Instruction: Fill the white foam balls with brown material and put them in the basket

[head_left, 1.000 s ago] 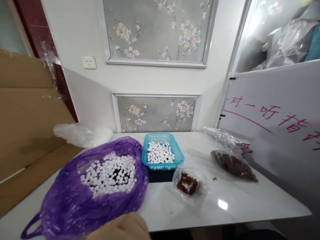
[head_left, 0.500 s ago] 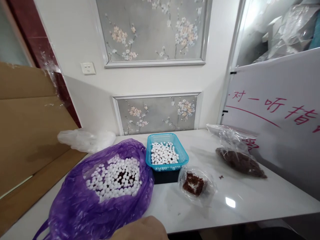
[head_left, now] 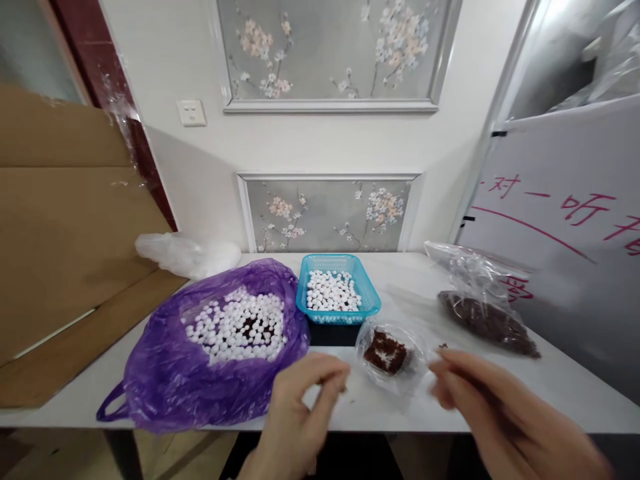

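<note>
Small clear bag (head_left: 393, 353) holding a dark brown lump with a white patch lies on the white counter (head_left: 500, 393), just in front of the blue basket (head_left: 339, 301) of white pellets and right of the purple bag (head_left: 210, 347), which lies open and also full of white pellets. Left hand (head_left: 300, 407) hovers near the bag's left edge, fingers curled and loosely together, nothing seen between them. Right hand (head_left: 480, 393) hovers near its right edge, fingers part spread, empty; somewhat blurred. Neither hand touches the bag. Judgement: film is thin, soft and slick, the load is light and looks crumbly, so squeezing the lump would likely break it. Best hold is probably the loose film at the rim, pinched on both sides, lump left hanging free. A larger clear bag (head_left: 483, 303) of dark material lies well apart at right by the whiteboard (head_left: 575, 253). White plastic bag (head_left: 187, 253) at the back left, beside cardboard (head_left: 65, 220).
</note>
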`<state>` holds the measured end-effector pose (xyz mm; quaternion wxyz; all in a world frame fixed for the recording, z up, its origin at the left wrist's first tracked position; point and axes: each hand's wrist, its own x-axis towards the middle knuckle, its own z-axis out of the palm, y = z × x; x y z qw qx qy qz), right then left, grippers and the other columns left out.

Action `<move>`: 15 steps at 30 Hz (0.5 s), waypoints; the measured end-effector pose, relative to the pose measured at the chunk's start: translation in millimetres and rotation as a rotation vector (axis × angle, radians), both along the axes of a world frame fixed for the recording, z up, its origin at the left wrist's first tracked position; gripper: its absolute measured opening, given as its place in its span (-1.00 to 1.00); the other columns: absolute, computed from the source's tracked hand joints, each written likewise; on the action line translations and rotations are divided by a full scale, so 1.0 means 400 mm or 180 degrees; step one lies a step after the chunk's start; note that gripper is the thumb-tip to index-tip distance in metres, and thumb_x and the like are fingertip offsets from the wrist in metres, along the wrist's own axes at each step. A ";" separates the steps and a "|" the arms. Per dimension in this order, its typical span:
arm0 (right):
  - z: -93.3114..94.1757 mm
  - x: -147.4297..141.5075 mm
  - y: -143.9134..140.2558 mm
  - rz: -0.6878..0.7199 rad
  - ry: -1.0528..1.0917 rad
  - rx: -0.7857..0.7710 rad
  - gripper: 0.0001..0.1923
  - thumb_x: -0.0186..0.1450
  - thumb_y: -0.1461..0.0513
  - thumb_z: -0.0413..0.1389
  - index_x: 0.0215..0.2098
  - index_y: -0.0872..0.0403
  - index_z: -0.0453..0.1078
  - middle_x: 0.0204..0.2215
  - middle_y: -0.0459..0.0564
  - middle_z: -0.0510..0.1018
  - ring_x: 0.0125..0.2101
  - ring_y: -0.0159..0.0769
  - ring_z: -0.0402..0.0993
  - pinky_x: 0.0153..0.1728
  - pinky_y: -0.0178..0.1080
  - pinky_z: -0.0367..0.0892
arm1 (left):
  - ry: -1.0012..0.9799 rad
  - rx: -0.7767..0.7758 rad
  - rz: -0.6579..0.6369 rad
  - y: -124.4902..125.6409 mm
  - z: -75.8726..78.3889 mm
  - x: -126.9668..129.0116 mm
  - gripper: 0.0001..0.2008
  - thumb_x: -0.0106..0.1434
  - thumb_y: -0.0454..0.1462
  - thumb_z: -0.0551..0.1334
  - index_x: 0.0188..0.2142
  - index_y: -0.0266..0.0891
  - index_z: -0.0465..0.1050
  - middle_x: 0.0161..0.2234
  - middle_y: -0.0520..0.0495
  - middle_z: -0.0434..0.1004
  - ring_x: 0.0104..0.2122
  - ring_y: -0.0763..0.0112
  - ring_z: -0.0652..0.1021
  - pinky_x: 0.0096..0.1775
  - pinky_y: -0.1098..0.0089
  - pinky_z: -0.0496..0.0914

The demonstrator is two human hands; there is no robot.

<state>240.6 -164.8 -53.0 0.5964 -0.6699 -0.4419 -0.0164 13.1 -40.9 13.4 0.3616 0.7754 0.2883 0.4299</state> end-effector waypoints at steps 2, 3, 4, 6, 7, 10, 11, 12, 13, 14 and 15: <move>0.042 0.009 0.084 0.0494 -0.0905 -0.0987 -0.78 0.36 0.12 0.05 -0.14 -0.06 0.51 -0.16 0.01 0.63 -0.25 -0.16 0.58 -0.24 -0.22 0.42 | 0.0725 0.0313 0.0663 0.082 -0.006 -0.025 -0.76 0.31 -0.22 0.15 -0.21 -0.14 0.61 -0.22 -0.13 0.68 -0.21 0.22 0.63 -0.14 0.34 0.48; 0.048 0.013 0.124 0.0527 -0.1252 -0.1291 -0.70 0.40 0.15 -0.07 -0.18 -0.03 0.51 -0.16 0.04 0.63 -0.25 -0.16 0.59 -0.24 -0.21 0.41 | 0.0886 0.0335 0.0848 0.126 -0.006 -0.043 -0.73 0.31 -0.23 0.12 -0.17 -0.18 0.61 -0.15 -0.16 0.67 -0.15 0.19 0.62 -0.08 0.31 0.46; 0.046 0.015 0.159 0.0508 -0.1324 -0.1462 -0.65 0.40 0.21 -0.13 -0.25 0.01 0.51 -0.20 0.07 0.63 -0.28 -0.14 0.58 -0.28 -0.19 0.39 | 0.1009 0.0331 0.0966 0.168 -0.003 -0.062 -0.70 0.31 -0.24 0.10 -0.12 -0.20 0.59 -0.10 -0.18 0.66 -0.10 0.15 0.60 -0.03 0.27 0.43; 0.024 0.015 0.210 0.0555 -0.1424 -0.1742 -0.65 0.33 0.29 -0.11 -0.42 0.02 0.50 -0.39 0.05 0.63 -0.42 -0.16 0.56 -0.42 -0.21 0.32 | 0.1285 0.0355 0.1196 0.241 0.002 -0.097 -0.67 0.28 -0.29 0.07 -0.15 -0.26 0.61 -0.08 -0.27 0.65 -0.06 0.04 0.58 0.05 0.15 0.36; 0.009 0.012 0.225 0.0570 -0.1452 -0.1865 -0.67 0.30 0.31 -0.08 -0.49 0.02 0.48 -0.47 0.03 0.61 -0.48 -0.18 0.54 -0.47 -0.23 0.27 | 0.1445 0.0344 0.1222 0.269 0.003 -0.109 -0.67 0.25 -0.32 0.07 -0.19 -0.28 0.62 -0.11 -0.29 0.66 -0.08 0.00 0.59 0.04 0.11 0.35; -0.023 -0.004 0.243 0.0581 -0.1533 -0.2182 -0.74 0.18 0.39 0.01 -0.54 0.02 0.47 -0.55 -0.01 0.58 -0.54 -0.20 0.50 -0.54 -0.27 0.14 | 0.1895 0.0285 0.1063 0.313 -0.013 -0.123 -0.73 0.16 -0.38 0.13 -0.33 -0.19 0.64 -0.23 -0.21 0.70 -0.17 0.03 0.62 -0.03 0.18 0.38; -0.026 -0.011 0.245 0.0567 -0.1550 -0.2259 -0.74 0.15 0.41 0.02 -0.53 0.02 0.48 -0.53 0.00 0.59 -0.53 -0.19 0.51 -0.55 -0.27 0.10 | 0.2012 0.0264 0.0994 0.316 -0.022 -0.120 -0.75 0.14 -0.39 0.16 -0.37 -0.15 0.64 -0.26 -0.17 0.71 -0.18 0.07 0.62 -0.06 0.22 0.39; -0.026 -0.017 0.245 0.0552 -0.1563 -0.2320 -0.73 0.13 0.43 0.03 -0.51 0.02 0.50 -0.51 0.01 0.60 -0.52 -0.18 0.51 -0.55 -0.27 0.08 | 0.2107 0.0248 0.0948 0.317 -0.033 -0.116 -0.76 0.12 -0.40 0.18 -0.39 -0.13 0.63 -0.29 -0.14 0.71 -0.19 0.09 0.62 -0.08 0.25 0.39; -0.023 -0.023 0.247 0.0543 -0.1573 -0.2361 -0.73 0.13 0.44 0.03 -0.49 0.02 0.51 -0.48 0.03 0.60 -0.51 -0.18 0.52 -0.55 -0.27 0.07 | 0.2179 0.0239 0.0927 0.315 -0.043 -0.110 -0.77 0.11 -0.40 0.19 -0.42 -0.12 0.62 -0.30 -0.14 0.70 -0.19 0.10 0.62 -0.09 0.27 0.38; -0.018 -0.027 0.248 0.0540 -0.1578 -0.2384 -0.72 0.14 0.44 0.03 -0.49 0.02 0.52 -0.45 0.04 0.61 -0.50 -0.18 0.52 -0.55 -0.27 0.07 | 0.2228 0.0237 0.0928 0.313 -0.051 -0.104 -0.78 0.10 -0.40 0.19 -0.43 -0.12 0.61 -0.31 -0.15 0.69 -0.19 0.10 0.61 -0.10 0.27 0.38; -0.013 -0.031 0.250 0.0541 -0.1573 -0.2389 -0.73 0.15 0.43 0.03 -0.49 0.03 0.52 -0.42 0.04 0.61 -0.50 -0.19 0.53 -0.54 -0.27 0.07 | 0.2256 0.0238 0.0931 0.310 -0.058 -0.099 -0.78 0.10 -0.41 0.18 -0.45 -0.13 0.60 -0.31 -0.16 0.69 -0.20 0.09 0.61 -0.10 0.26 0.37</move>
